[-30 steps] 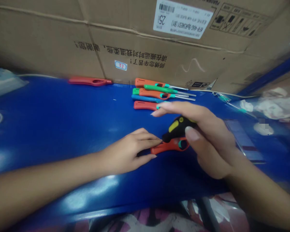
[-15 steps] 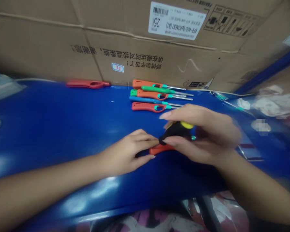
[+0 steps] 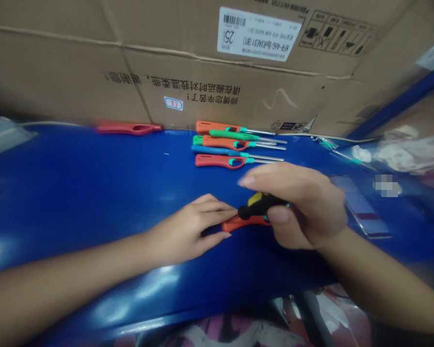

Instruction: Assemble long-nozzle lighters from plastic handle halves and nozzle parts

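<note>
My right hand (image 3: 304, 205) is closed around the black-and-yellow handle of a screwdriver (image 3: 255, 205). The tool lies nearly level, its thin shaft pointing left toward the fingertips of my other hand. Below it an orange gas lighter (image 3: 244, 223) rests on the blue table; its front part is hidden behind my right hand. My left hand (image 3: 195, 226) grips the lighter's rear end between thumb and fingers. Whether the screwdriver's tip touches the lighter is hidden by the left fingers. Beyond my hands, several lighters (image 3: 220, 160) in red, orange, green and blue lie in a stack, metal nozzles to the right.
A red lighter body (image 3: 128, 128) lies by the large cardboard box (image 3: 75, 82) that walls off the back. To the right are a phone (image 3: 361, 207), a lighter-like piece with a teal part (image 3: 354, 160) and crumpled white material (image 3: 401, 149). A plastic bag (image 3: 7, 135) sits far left.
My right hand has shifted its grip on the screwdriver, the thumb moving right along the handle, which has turned. More of the phone shows. My left hand stays on the lighter.
</note>
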Tool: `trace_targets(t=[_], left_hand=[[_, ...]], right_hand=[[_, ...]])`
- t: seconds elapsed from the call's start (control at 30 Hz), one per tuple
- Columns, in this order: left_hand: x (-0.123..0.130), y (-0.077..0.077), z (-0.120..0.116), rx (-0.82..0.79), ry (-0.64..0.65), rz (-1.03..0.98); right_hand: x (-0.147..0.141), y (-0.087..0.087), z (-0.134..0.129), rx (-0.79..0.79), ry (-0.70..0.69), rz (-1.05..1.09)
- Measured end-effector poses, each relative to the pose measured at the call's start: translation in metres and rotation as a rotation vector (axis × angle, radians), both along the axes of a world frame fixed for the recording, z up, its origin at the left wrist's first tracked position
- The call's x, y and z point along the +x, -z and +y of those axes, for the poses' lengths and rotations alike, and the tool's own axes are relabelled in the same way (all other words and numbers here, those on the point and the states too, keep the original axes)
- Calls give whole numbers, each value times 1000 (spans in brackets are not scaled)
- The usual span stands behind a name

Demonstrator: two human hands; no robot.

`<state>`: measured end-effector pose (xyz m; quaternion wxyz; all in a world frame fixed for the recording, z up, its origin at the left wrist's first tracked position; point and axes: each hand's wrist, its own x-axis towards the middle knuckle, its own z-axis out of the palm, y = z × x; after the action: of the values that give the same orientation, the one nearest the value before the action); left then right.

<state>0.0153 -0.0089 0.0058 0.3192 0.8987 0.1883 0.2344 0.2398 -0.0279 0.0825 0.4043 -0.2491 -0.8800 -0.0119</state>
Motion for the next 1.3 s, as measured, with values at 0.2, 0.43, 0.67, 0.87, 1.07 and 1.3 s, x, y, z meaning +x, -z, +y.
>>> trace_targets(t=[0.2, 0.43, 0.67, 0.87, 1.07, 1.3], left_hand=[[1, 1, 0, 13, -5, -10], [0, 0, -1, 13, 0, 0], [0, -1, 0, -2, 9, 12], [1, 0, -1, -4, -11, -4], [-1, 0, -1, -3, 10, -4], [-1, 0, -1, 1, 14, -6]], right_hand=[[-2, -2, -1, -110, -68, 84], [-2, -10, -4, -245, -103, 79], [-1, -5, -11, 149, 92, -28], [-3, -6, -5, -181, 18, -10], [4, -3, 5, 13, 94, -19], [1, -6, 2, -86, -76, 74]])
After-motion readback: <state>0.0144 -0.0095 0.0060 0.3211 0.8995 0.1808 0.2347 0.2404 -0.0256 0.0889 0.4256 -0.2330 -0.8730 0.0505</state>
